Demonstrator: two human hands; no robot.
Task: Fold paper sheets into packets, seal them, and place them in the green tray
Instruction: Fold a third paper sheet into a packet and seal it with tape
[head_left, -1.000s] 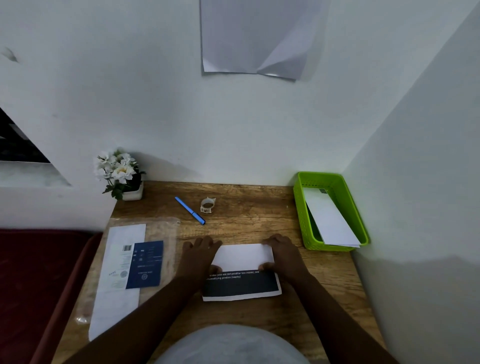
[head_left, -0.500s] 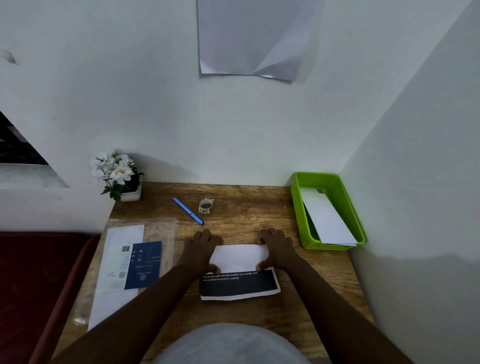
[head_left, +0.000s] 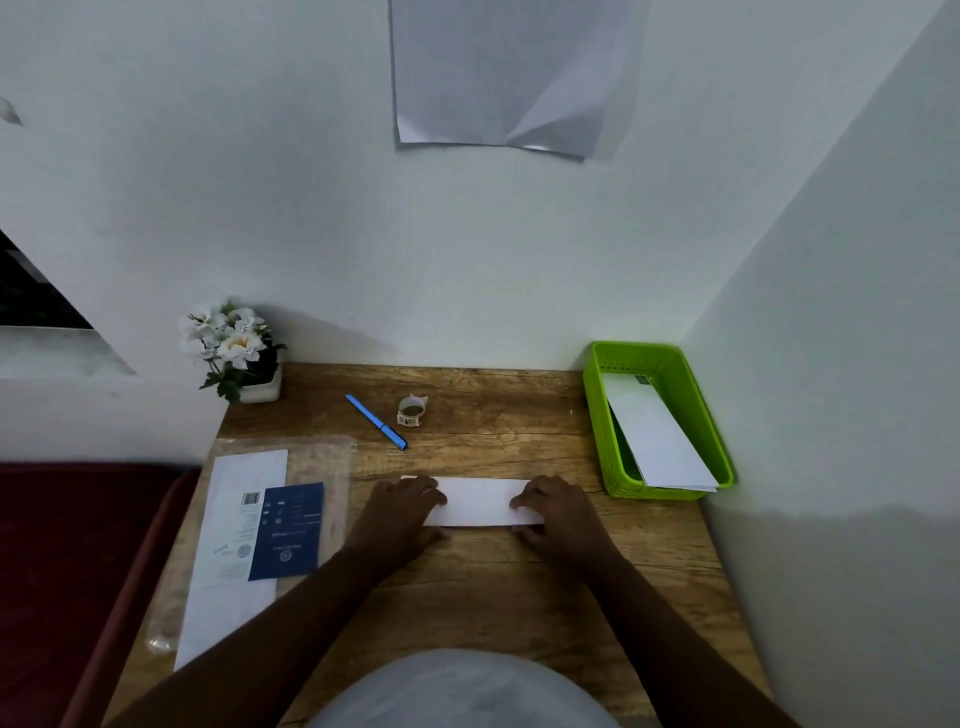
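A white folded paper packet (head_left: 478, 501) lies flat on the wooden table (head_left: 493, 587), a narrow strip with only its white side showing. My left hand (head_left: 405, 512) presses on its left end and my right hand (head_left: 558, 512) presses on its right end, fingers spread flat. The green tray (head_left: 597, 415) stands at the table's right edge and holds white folded packets (head_left: 660, 436). A small roll of tape (head_left: 412, 410) sits near the back of the table.
A blue pen (head_left: 376, 421) lies left of the tape. A clear plastic sleeve with white sheets and a blue printed card (head_left: 260, 530) covers the table's left side. A flower pot (head_left: 239, 353) stands in the back left corner. Walls close in behind and to the right.
The lower part with the dark printed band has been folded up and is hidden. Both hands moved from the upper edge down onto the packet's two ends.
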